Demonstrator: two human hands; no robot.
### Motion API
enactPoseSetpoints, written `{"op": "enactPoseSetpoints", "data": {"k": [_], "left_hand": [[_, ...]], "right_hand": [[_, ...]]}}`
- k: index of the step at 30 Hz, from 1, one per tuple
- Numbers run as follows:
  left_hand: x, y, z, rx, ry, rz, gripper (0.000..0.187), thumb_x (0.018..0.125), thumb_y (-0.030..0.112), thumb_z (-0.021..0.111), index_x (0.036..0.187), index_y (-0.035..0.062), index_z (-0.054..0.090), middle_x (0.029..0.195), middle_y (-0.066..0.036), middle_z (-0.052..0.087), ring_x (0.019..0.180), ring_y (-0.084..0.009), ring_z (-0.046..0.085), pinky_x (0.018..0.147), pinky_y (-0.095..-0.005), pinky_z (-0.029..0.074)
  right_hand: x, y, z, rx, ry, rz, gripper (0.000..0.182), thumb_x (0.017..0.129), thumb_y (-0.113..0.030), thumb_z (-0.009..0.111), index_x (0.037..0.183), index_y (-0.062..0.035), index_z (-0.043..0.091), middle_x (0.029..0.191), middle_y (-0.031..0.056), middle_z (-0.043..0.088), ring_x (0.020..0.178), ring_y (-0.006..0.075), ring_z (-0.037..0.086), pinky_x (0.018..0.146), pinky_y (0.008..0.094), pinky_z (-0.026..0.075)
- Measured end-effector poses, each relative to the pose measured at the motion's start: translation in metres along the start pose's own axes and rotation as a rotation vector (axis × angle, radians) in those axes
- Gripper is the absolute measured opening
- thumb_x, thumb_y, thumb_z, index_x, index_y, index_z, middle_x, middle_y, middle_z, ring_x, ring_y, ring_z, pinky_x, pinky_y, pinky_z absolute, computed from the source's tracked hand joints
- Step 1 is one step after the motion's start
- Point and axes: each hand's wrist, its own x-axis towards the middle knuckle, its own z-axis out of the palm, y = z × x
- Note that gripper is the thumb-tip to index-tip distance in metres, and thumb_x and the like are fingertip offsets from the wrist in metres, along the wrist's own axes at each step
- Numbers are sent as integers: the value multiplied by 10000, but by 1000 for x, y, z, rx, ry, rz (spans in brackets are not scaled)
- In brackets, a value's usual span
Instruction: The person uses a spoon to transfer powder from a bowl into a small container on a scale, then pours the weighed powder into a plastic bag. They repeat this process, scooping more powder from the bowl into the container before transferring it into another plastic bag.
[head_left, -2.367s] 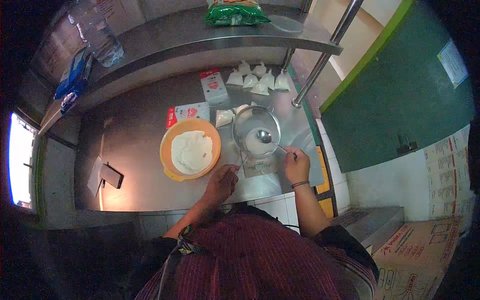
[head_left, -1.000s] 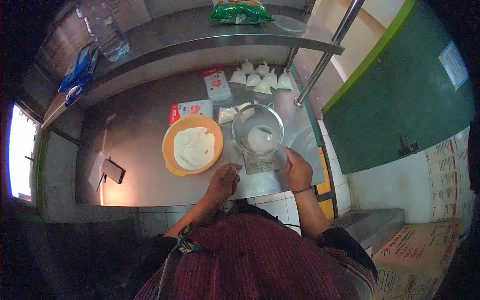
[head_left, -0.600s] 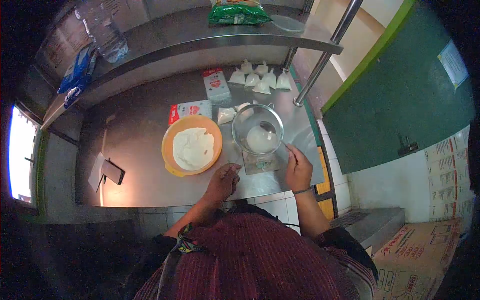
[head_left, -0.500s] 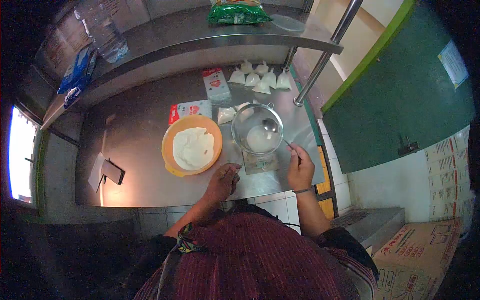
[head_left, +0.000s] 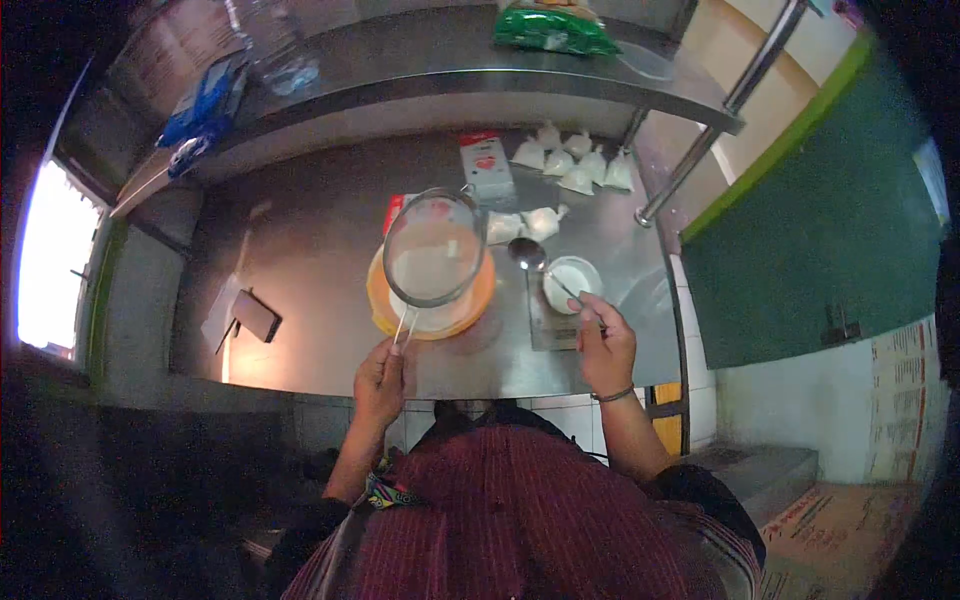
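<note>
My left hand [head_left: 380, 382] is closed around the wire handle of a round mesh sieve [head_left: 434, 250], which hangs over the orange bowl [head_left: 482, 305]. White powder in that bowl shows through the mesh and below the rim. In my right hand [head_left: 607, 348] is a metal spoon [head_left: 527, 254], its head pointing left over the counter and its handle crossing a small white container [head_left: 586, 268]. That container holds something white and stands on a flat kitchen scale [head_left: 551, 330]. Whether the spoon carries anything cannot be made out.
Small knotted bags of white powder [head_left: 578, 178] stand at the back, with two more bags [head_left: 522, 224] nearer. Red-and-white packs [head_left: 487, 170] lie behind the bowl. A phone on a stand [head_left: 257, 315] is at left. A steel shelf [head_left: 420, 95] overhangs the counter [head_left: 320, 230].
The sieve has moved left from above the scale to above the orange bowl, now held in my left hand. The white container is uncovered. My right hand still holds the spoon; the view has shifted.
</note>
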Motion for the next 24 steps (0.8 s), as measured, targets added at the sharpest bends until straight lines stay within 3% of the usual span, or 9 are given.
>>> {"op": "enactPoseSetpoints", "data": {"k": [1,3,4,6,7,12,14,19,24], "left_hand": [[2,-9,-10,2,14,-8,350,1061,261,442,1261,53,638,786,-95,582,657,-178,533,614,-333,457],[7,-25,-25,390,239,489,333,1038,210,462,1294,71,623,833,-160,610,750,-268,592,662,-383,490],[7,-31,-32,393,246,484,333,1038,210,462,1294,71,623,833,-160,610,750,-268,592,662,-383,490],[9,-43,-45,603,147,336,339,1007,184,493,1312,92,608,856,-185,597,798,-339,602,700,-441,512],[11,-48,-48,605,158,333,339,1007,184,493,1312,92,608,856,-185,597,798,-339,602,700,-441,512],[21,-47,-54,696,64,260,363,996,233,513,1337,126,581,855,-166,564,828,-345,597,714,-464,513],[24,-51,-59,695,50,277,359,993,228,519,1329,123,589,850,-167,563,824,-351,600,712,-467,512],[28,-44,-71,701,-16,280,346,985,205,536,1305,97,610,833,-181,567,805,-375,609,711,-472,509],[30,-37,-76,385,-65,328,321,998,189,516,1246,27,640,802,-211,576,781,-386,606,703,-470,487]], "right_hand": [[1,2,11,4,-16,1,260,1009,-143,563,1215,2,627,1072,89,729,657,73,580,583,234,483],[4,10,35,-324,-103,-302,247,996,-132,555,1177,6,651,1053,130,736,804,203,697,723,321,545],[5,13,47,-321,-111,-303,247,996,-132,555,1177,6,651,1053,130,736,804,203,697,723,321,545],[7,16,70,-498,-258,-308,269,990,-171,509,1187,-68,660,1086,180,708,1008,357,686,858,430,542],[6,19,82,-520,-278,-274,287,991,-182,478,1192,-100,665,1102,184,697,999,383,670,860,456,540],[-4,17,116,-578,-255,-320,277,973,-187,507,1192,-130,667,1067,187,698,969,380,673,817,464,547],[-9,3,120,-663,-260,-269,267,976,-134,519,1190,-82,670,1065,183,710,968,348,694,834,418,554],[-13,8,128,-623,-160,-307,288,955,-103,520,1205,-77,660,1084,177,708,986,342,690,852,414,550],[-11,23,157,-629,-92,-348,328,928,-85,536,1237,-96,644,1094,169,707,984,329,689,824,418,542]]}}
